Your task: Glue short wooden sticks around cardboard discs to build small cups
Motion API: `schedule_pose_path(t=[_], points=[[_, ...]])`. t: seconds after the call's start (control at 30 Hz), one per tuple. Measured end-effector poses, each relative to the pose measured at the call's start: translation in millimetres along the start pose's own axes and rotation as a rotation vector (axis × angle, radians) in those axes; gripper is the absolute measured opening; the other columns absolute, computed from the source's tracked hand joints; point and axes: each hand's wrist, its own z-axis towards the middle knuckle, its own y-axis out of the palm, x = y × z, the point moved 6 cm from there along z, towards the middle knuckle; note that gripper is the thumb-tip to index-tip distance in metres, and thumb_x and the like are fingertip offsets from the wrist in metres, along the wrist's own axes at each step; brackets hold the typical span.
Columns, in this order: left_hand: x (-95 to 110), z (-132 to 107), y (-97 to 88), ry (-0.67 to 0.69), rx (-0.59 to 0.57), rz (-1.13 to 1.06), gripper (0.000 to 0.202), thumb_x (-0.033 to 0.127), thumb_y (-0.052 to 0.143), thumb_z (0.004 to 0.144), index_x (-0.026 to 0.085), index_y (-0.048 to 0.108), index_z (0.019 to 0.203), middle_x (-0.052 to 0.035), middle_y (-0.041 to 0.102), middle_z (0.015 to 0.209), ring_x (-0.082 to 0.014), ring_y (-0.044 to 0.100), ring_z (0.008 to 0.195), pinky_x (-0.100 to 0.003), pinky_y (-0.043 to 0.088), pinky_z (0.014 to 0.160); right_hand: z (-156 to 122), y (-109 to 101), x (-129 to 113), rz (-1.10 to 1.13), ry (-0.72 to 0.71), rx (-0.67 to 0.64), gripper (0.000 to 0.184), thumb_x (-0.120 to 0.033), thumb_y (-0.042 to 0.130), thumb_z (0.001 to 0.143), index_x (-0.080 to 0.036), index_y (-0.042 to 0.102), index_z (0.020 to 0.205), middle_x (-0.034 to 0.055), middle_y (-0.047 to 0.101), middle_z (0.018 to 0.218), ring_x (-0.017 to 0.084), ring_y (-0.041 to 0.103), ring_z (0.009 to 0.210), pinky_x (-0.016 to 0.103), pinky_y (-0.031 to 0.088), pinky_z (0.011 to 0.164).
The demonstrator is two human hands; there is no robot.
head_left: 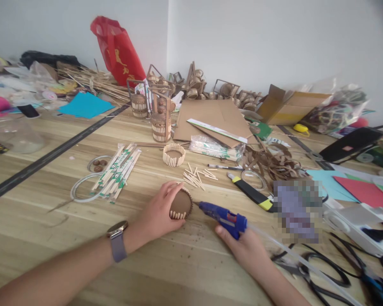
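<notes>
My left hand (161, 208), with a watch on its wrist, grips the near and left rim of a round brown cardboard disc (180, 202). Short wooden sticks stand along part of the disc's edge, and corrugation shows on its right side. In my right hand (244, 248) is a blue hot glue gun (223, 217), its nozzle pointing left, close to the disc's right edge. A long clear glue stick trails from its back. Beyond my left hand stands a finished-looking ring of short sticks (174, 155). Loose cut sticks (196, 175) lie beside it.
Packaged chopsticks (118, 172) and tape rolls (84, 188) lie left. A utility knife (250, 192) and scissors (309, 267) lie right. Small stick-sided baskets (161, 127) with tall handles, cardboard sheets (207, 114) and a red bag (119, 55) are toward the wall.
</notes>
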Motion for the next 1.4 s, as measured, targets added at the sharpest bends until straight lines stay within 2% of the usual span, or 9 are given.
schedule_pose_path(t=[0.17, 0.3, 0.47, 0.63, 0.8, 0.93, 1.07, 1.2, 1.4], points=[[-1, -1, 0.2, 0.001, 0.005, 0.000, 0.088, 0.013, 0.073, 0.066, 0.025, 0.032, 0.143, -0.0129, 0.040, 0.145, -0.0325, 0.038, 0.137, -0.053, 0.036, 0.114, 9, -11, 23, 0.222, 0.284, -0.037, 0.051, -0.068, 0.057, 0.075, -0.019, 0.067, 0.082, 0.0023, 0.063, 0.057, 0.020, 0.061, 0.053, 0.030, 0.050, 0.051], [-1, -1, 0.0, -0.004, -0.003, -0.002, 0.087, 0.013, 0.073, 0.067, 0.024, 0.031, 0.143, -0.0134, 0.040, 0.145, -0.0326, 0.037, 0.137, -0.053, 0.036, 0.114, 12, -19, 34, 0.354, 0.374, -0.177, 0.056, -0.071, 0.060, 0.070, -0.016, 0.063, 0.080, 0.0024, 0.063, 0.062, 0.016, 0.059, 0.054, 0.028, 0.048, 0.053], [0, -1, -1.5, 0.001, 0.002, -0.002, 0.087, 0.012, 0.072, 0.067, 0.025, 0.031, 0.143, -0.0124, 0.040, 0.145, -0.0325, 0.038, 0.137, -0.053, 0.036, 0.114, 17, -43, 28, -0.245, 0.254, -0.143, 0.050, -0.062, 0.050, 0.081, -0.023, 0.049, 0.050, -0.0001, 0.055, 0.046, 0.016, 0.051, 0.046, 0.027, 0.035, 0.045], [0, -1, -0.7, -0.006, 0.002, -0.007, 0.087, 0.014, 0.073, 0.066, 0.025, 0.033, 0.142, -0.0131, 0.040, 0.144, -0.0333, 0.040, 0.135, -0.053, 0.037, 0.113, 22, -54, -6, -0.614, 0.146, 0.002, 0.038, -0.046, 0.051, 0.086, -0.025, 0.051, 0.054, -0.0003, 0.057, 0.047, 0.018, 0.054, 0.045, 0.027, 0.030, 0.044], [0, 1, -0.9, -0.018, 0.007, -0.012, 0.086, 0.015, 0.073, 0.066, 0.024, 0.034, 0.142, -0.0126, 0.040, 0.144, -0.0330, 0.040, 0.135, -0.052, 0.036, 0.113, 50, -33, -54, -0.663, -0.118, -0.066, 0.018, -0.028, 0.053, 0.090, -0.021, 0.065, 0.081, 0.0061, 0.072, 0.085, 0.021, 0.067, 0.078, 0.028, 0.045, 0.066], [-1, 0, 0.3, -0.038, -0.008, -0.005, 0.085, 0.016, 0.073, 0.066, 0.023, 0.034, 0.141, -0.0139, 0.040, 0.144, -0.0333, 0.041, 0.135, -0.052, 0.037, 0.113, 89, -7, -71, -0.691, -0.136, -0.166, 0.016, -0.022, 0.053, 0.092, -0.017, 0.068, 0.091, 0.0099, 0.074, 0.096, 0.022, 0.067, 0.092, 0.028, 0.045, 0.076], [-3, 0, 1.7, -0.031, -0.008, -0.001, 0.088, 0.015, 0.074, 0.065, 0.022, 0.032, 0.142, -0.0145, 0.038, 0.145, -0.0329, 0.040, 0.135, -0.052, 0.036, 0.113, 119, 16, -75, -0.717, -0.121, -0.203, 0.017, -0.018, 0.053, 0.091, -0.014, 0.069, 0.095, 0.0142, 0.074, 0.097, 0.025, 0.068, 0.092, 0.030, 0.046, 0.073], [-3, 0, 2.4, -0.036, -0.017, -0.019, 0.089, 0.016, 0.075, 0.065, 0.025, 0.032, 0.143, -0.0133, 0.037, 0.146, -0.0331, 0.039, 0.136, -0.052, 0.037, 0.112, 128, 27, -75, -0.737, -0.097, -0.225, 0.017, -0.016, 0.053, 0.093, -0.013, 0.067, 0.103, 0.0132, 0.073, 0.100, 0.022, 0.068, 0.093, 0.031, 0.049, 0.077], [-2, 1, 1.7, -0.036, -0.011, -0.029, 0.089, 0.015, 0.075, 0.064, 0.025, 0.034, 0.142, -0.0139, 0.038, 0.145, -0.0339, 0.040, 0.135, -0.052, 0.037, 0.112, 132, 33, -71, -0.741, -0.026, -0.266, 0.027, -0.034, 0.059, 0.094, -0.016, 0.062, 0.114, 0.0070, 0.065, 0.114, 0.020, 0.065, 0.096, 0.041, 0.055, 0.083]])
